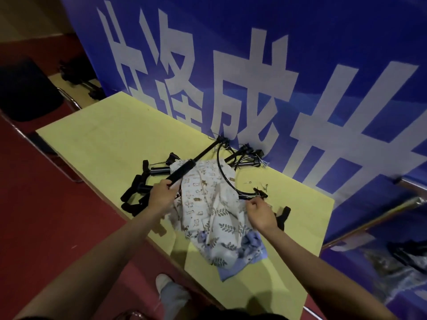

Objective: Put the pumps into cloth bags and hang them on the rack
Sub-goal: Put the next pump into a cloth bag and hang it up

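The left hand (161, 192) is gripping the black pump (184, 169) by its barrel, over the cloth bags (208, 204) heaped on the yellow tabletop (104, 144). The right hand (260, 213) is pinching the hose (225, 181) end. Best to coil that hose against the barrel, then open one bag wide. The pump is looking slim, long, rigid.

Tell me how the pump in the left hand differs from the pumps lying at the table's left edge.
The held pump is gripped by the left hand and lies across the cloth bags; the pile of pumps lies untouched on the yellow table. The held pump's hose curves out to the right hand; the pile shows no spread hose. The held pump's shaft is drawn out long; the piled ones look compact. All are black.
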`<act>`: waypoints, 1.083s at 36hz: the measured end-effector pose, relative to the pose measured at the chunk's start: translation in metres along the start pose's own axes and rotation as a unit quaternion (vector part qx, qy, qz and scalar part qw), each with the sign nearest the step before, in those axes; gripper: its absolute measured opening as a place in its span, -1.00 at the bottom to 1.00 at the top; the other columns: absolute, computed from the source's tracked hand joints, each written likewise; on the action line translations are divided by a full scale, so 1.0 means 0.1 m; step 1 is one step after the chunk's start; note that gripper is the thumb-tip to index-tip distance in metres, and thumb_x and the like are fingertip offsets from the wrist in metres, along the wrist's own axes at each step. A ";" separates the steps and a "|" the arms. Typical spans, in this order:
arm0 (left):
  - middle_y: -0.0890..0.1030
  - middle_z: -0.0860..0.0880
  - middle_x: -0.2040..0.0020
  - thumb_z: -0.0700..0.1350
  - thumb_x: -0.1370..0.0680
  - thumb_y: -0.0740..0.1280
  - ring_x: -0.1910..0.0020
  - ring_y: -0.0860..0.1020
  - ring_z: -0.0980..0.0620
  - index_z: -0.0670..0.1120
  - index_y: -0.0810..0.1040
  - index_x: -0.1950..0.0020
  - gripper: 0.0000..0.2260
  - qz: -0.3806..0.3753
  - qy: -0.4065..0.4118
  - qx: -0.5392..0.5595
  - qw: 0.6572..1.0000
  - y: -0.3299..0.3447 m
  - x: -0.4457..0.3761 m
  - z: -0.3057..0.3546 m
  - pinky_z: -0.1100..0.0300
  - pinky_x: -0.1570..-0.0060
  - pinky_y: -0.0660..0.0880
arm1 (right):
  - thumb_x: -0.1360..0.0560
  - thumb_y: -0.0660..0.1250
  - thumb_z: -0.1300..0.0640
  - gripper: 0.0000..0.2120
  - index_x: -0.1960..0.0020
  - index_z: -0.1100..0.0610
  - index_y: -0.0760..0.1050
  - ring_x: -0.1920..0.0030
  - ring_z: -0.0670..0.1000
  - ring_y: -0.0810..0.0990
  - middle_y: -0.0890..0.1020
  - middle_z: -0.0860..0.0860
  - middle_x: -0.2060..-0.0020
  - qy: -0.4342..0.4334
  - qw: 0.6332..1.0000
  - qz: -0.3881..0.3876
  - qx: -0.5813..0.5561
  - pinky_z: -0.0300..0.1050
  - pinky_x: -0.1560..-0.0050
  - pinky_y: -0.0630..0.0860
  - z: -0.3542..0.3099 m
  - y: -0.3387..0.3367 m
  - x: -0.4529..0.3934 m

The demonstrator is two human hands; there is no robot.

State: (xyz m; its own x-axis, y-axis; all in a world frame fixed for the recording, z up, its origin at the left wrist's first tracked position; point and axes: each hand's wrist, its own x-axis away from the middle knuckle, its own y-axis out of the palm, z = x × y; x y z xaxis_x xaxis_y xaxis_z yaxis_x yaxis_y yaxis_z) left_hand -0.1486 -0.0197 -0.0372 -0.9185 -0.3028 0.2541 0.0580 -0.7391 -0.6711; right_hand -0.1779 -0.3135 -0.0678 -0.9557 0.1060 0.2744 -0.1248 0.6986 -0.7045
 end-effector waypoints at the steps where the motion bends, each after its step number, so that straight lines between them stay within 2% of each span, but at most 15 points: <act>1: 0.57 -0.13 0.28 0.05 -0.59 0.28 0.46 0.45 0.01 -0.18 0.56 -0.13 -0.69 0.007 0.008 -0.033 0.999 -0.02 -0.07 -0.07 0.25 0.54 0.26 | -0.61 0.15 0.00 -0.76 -0.09 0.14 0.46 0.26 0.01 0.51 0.56 0.05 0.20 -0.003 1.000 0.011 -0.007 -0.12 0.33 0.31 -0.01 0.05 -0.03; 3: 0.56 -0.15 0.21 -0.04 -0.59 0.28 0.42 0.48 0.00 -0.20 0.54 -0.17 -0.73 0.013 0.011 -0.075 0.997 -0.05 -0.23 -0.16 0.24 0.52 0.29 | -0.57 0.18 -0.04 -0.65 -0.21 0.18 0.47 0.09 0.05 0.52 0.56 0.08 0.10 -0.030 0.999 0.037 0.020 -0.07 0.13 0.41 -0.03 0.13 -0.10; 5: 0.55 -0.22 0.03 -0.05 -0.58 0.29 0.25 0.53 -0.07 -0.22 0.52 -0.23 -0.70 0.014 0.004 -0.111 0.994 -0.05 -0.39 -0.20 0.17 0.36 0.41 | -0.57 0.21 -0.02 -0.61 -0.29 0.18 0.44 -0.14 0.12 0.46 0.54 0.13 -0.08 -0.051 0.994 0.059 0.073 0.01 -0.10 0.44 -0.07 0.17 -0.19; 7: 0.47 -0.26 -0.18 -0.02 -0.59 0.28 -0.01 0.53 -0.17 -0.21 0.45 -0.32 -0.62 -0.009 -0.009 -0.143 0.990 -0.05 -0.52 -0.19 0.08 0.12 0.46 | -0.58 0.20 -0.01 -0.59 -0.36 0.16 0.39 -0.28 0.15 0.37 0.48 0.14 -0.22 -0.054 0.993 0.042 0.093 0.02 -0.21 0.40 -0.17 0.18 -0.29; 8: 0.45 -0.25 -0.22 -0.01 -0.59 0.27 -0.07 0.52 -0.19 -0.21 0.42 -0.35 -0.60 -0.027 -0.013 -0.150 0.988 -0.04 -0.59 -0.18 0.07 0.08 0.45 | -0.59 0.18 -0.01 -0.58 -0.38 0.15 0.36 -0.31 0.14 0.35 0.46 0.14 -0.26 -0.054 0.993 0.020 0.100 0.01 -0.22 0.39 -0.23 0.17 -0.33; 9: 0.48 -0.23 -0.18 -0.01 -0.59 0.27 -0.05 0.54 -0.19 -0.21 0.41 -0.35 -0.60 -0.049 -0.015 -0.150 0.987 -0.03 -0.65 -0.17 0.08 0.12 0.45 | -0.59 0.17 -0.02 -0.57 -0.40 0.14 0.34 -0.32 0.14 0.35 0.45 0.14 -0.28 -0.059 0.992 -0.007 0.111 0.00 -0.20 0.39 -0.26 0.18 -0.39; 11: 0.56 -0.14 0.07 -0.03 -0.58 0.28 0.16 0.59 -0.13 -0.20 0.47 -0.27 -0.66 -0.088 -0.018 -0.136 0.987 0.00 -0.78 -0.17 0.15 0.28 0.43 | -0.58 0.16 -0.05 -0.53 -0.43 0.12 0.30 -0.29 0.13 0.38 0.44 0.13 -0.28 -0.072 0.984 -0.055 0.154 -0.01 -0.15 0.43 -0.31 0.18 -0.50; 13: 0.55 -0.06 0.23 -0.01 -0.57 0.29 0.32 0.55 -0.03 -0.14 0.51 -0.19 -0.72 -0.117 -0.021 -0.134 0.984 0.06 -0.93 -0.21 0.19 0.38 0.39 | -0.58 0.17 -0.09 -0.51 -0.44 0.10 0.29 -0.26 0.13 0.41 0.45 0.12 -0.27 -0.072 0.975 -0.078 0.194 0.00 -0.12 0.47 -0.31 0.20 -0.61; 18: 0.48 -0.03 0.34 0.06 -0.57 0.27 0.40 0.43 0.02 -0.11 0.49 0.08 -0.76 -0.162 -0.047 -0.115 0.979 0.12 -1.13 -0.30 0.20 0.37 0.31 | -0.55 0.21 -0.17 -0.51 -0.37 0.09 0.36 -0.20 0.11 0.46 0.50 0.09 -0.21 -0.046 0.973 -0.091 0.205 -0.03 -0.06 0.46 -0.28 0.28 -0.79; 23: 0.43 0.01 0.46 0.17 -0.54 0.30 0.46 0.42 0.01 -0.03 0.43 0.32 -0.65 -0.118 0.009 -0.105 0.987 0.14 -1.16 -0.30 0.19 0.39 0.29 | -0.57 0.19 -0.18 -0.61 -0.24 0.06 0.48 -0.03 0.05 0.52 0.56 0.05 -0.05 -0.029 0.987 -0.061 0.149 -0.09 0.06 0.45 -0.21 0.33 -0.86; 25: 0.40 0.02 0.46 0.15 -0.56 0.29 0.47 0.39 0.02 -0.02 0.46 0.28 -0.68 -0.105 0.036 -0.093 0.990 0.13 -1.16 -0.28 0.18 0.40 0.26 | -0.57 0.17 -0.19 -0.64 -0.15 0.04 0.51 0.08 0.02 0.53 0.57 0.01 0.05 -0.013 0.992 -0.036 0.124 -0.10 0.16 0.47 -0.21 0.31 -0.89; 29: 0.46 0.07 0.38 0.18 -0.55 0.30 0.40 0.46 0.09 0.00 0.55 0.03 -0.75 -0.094 0.081 -0.077 0.989 0.00 -1.19 -0.24 0.21 0.41 0.30 | -0.61 0.13 -0.18 -0.66 0.01 0.07 0.51 0.29 -0.01 0.52 0.55 -0.03 0.31 0.021 0.998 0.011 0.066 -0.10 0.31 0.42 -0.27 0.22 -1.00; 32: 0.47 0.07 0.38 0.17 -0.56 0.30 0.41 0.46 0.10 0.05 0.54 -0.01 -0.78 -0.091 0.119 -0.103 0.983 -0.16 -1.15 -0.16 0.22 0.43 0.29 | -0.61 0.12 -0.17 -0.61 -0.06 0.13 0.52 0.16 0.09 0.57 0.61 0.05 0.17 0.043 0.998 0.046 -0.014 -0.06 0.20 0.43 -0.38 0.11 -1.13; 35: 0.41 0.07 0.43 0.20 -0.54 0.30 0.47 0.40 0.13 0.06 0.51 0.08 -0.78 -0.082 0.144 -0.116 0.979 -0.29 -1.07 -0.11 0.22 0.44 0.27 | -0.63 0.10 -0.14 -0.58 -0.21 0.15 0.49 -0.04 0.15 0.57 0.61 0.11 -0.03 0.056 0.990 0.070 -0.105 -0.03 0.03 0.43 -0.52 -0.02 -1.25; 39: 0.49 0.06 0.37 0.19 -0.53 0.31 0.42 0.48 0.09 0.08 0.53 -0.01 -0.78 -0.061 0.155 -0.088 0.982 -0.39 -0.90 -0.04 0.21 0.42 0.32 | -0.64 0.07 -0.12 -0.62 -0.19 0.14 0.45 -0.04 0.11 0.52 0.56 0.07 0.00 0.030 0.979 0.064 -0.191 0.03 -0.03 0.44 -0.73 -0.27 -1.29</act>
State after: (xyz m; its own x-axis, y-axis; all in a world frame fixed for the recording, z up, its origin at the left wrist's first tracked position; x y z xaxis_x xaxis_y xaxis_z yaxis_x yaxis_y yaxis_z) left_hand -0.0700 0.0388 -0.0372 -0.9909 -0.0010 0.1345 -0.1034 -0.6341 -0.7663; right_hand -0.0314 -0.2947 -0.0362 -0.9380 0.2441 0.2459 0.1156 0.8894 -0.4422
